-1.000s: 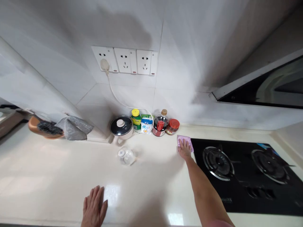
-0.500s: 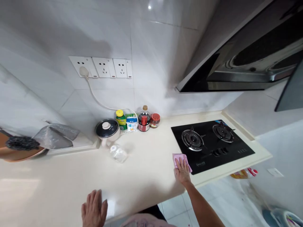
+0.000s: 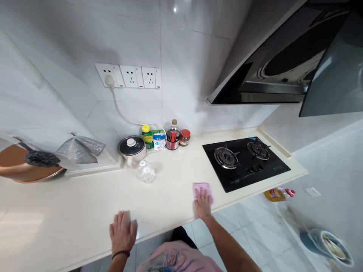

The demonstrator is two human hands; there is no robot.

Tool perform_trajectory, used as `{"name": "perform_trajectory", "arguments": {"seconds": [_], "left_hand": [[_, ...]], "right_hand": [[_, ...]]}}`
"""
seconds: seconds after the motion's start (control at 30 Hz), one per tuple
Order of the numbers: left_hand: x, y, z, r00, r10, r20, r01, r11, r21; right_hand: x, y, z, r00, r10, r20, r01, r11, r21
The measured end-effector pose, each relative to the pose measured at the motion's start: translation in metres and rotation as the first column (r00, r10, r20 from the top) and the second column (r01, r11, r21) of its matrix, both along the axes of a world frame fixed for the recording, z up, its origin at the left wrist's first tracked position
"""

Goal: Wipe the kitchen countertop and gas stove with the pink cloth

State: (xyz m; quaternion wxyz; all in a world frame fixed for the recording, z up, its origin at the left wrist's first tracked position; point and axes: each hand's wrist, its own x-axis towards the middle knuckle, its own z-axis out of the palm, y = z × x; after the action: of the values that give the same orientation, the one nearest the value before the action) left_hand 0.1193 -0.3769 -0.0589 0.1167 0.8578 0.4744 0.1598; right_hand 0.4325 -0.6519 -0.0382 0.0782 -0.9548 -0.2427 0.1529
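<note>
Pink cloth (image 3: 208, 187) lies flat on the counter (image 3: 167, 196), near its front edge and a little to the left of the black stove (image 3: 241, 165), with bare counter showing between the two. The right hand (image 3: 202, 204) is laid over it from above, palm down with the fingers spread; the grip presses the cloth rather than curling round it. The left hand (image 3: 123, 231) is palm down too, near the front edge, its fingers straight and holding nothing; whether its palm bears weight I cannot tell.

The step in hand looks like wiping the strip of counter beside the stove. The next move seems to call for even pressure under a flat palm, with care not to drag the cloth over the front edge. Any stroke further left and back would need to steer round the clear plastic bottle (image 3: 146, 173), which stands or lies in front of the lidded pot (image 3: 132, 148).

Half a second ago the cloth was up against the stove's front left corner; now it has come away to the left. The left hand remains empty, and the bottle is in much the same spot by the pot.
</note>
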Motion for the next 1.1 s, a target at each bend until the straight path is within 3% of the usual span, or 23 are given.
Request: {"name": "perform_trajectory", "arguments": {"seconds": [0.07,0.17,0.27,0.37,0.5,0.67,0.83,1.1], "left_hand": [[-0.001,0.0,0.003,1.0,-0.015,-0.007,0.014,1.0,-0.014],[-0.001,0.0,0.009,0.998,-0.048,-0.033,0.046,0.998,-0.043],[0.001,-0.002,0.014,0.999,-0.005,-0.05,0.002,0.999,-0.042],[0.003,-0.004,0.016,0.998,0.028,-0.064,-0.03,0.999,-0.035],[0.003,-0.002,0.014,0.997,0.022,-0.07,-0.024,0.999,-0.026],[0.003,0.001,0.015,0.996,0.003,-0.092,-0.005,1.0,-0.02],[0.003,0.002,0.017,0.996,-0.004,-0.086,0.004,1.0,0.002],[0.007,0.002,0.02,0.994,0.048,-0.101,-0.049,0.999,-0.009]], "right_hand": [[-0.031,0.035,0.007,0.972,0.226,-0.059,-0.218,0.969,0.115],[-0.075,0.07,0.013,0.909,0.408,-0.088,-0.385,0.901,0.201],[-0.095,0.074,0.016,0.846,0.524,-0.097,-0.485,0.832,0.268],[-0.088,0.054,0.013,0.816,0.574,-0.068,-0.535,0.795,0.287],[-0.055,0.012,-0.006,0.889,0.455,0.041,-0.453,0.865,0.217],[0.003,-0.035,-0.029,0.967,0.143,0.212,-0.192,0.954,0.229],[0.062,-0.067,-0.036,0.935,-0.15,0.32,-0.017,0.886,0.464],[0.111,-0.07,-0.034,0.903,-0.276,0.329,0.031,0.806,0.591]]}}
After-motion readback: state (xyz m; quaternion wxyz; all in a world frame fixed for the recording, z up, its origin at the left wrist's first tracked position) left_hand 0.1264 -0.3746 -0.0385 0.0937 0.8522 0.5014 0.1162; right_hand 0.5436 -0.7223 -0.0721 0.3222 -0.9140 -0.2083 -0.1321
